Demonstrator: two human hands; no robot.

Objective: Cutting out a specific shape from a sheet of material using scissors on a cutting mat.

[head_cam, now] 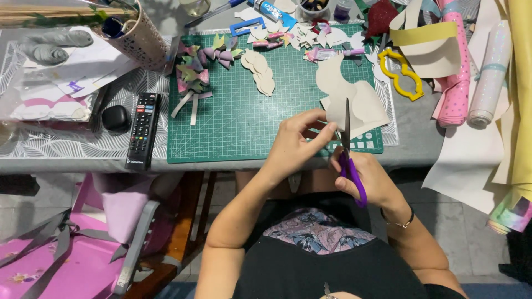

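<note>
Here, right hand (370, 180) around scissors (349, 155).

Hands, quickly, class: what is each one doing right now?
Left hand: closed, pinching the beige cut-out sheet at its lower edge.
Right hand: closed around the purple-handled scissors, blades pointing up into the sheet.

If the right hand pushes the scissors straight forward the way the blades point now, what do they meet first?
The right hand aims the scissors away from the body. Their blades already meet the beige cut-out sheet held by the left hand; beyond it probably come small paper shapes.
</note>
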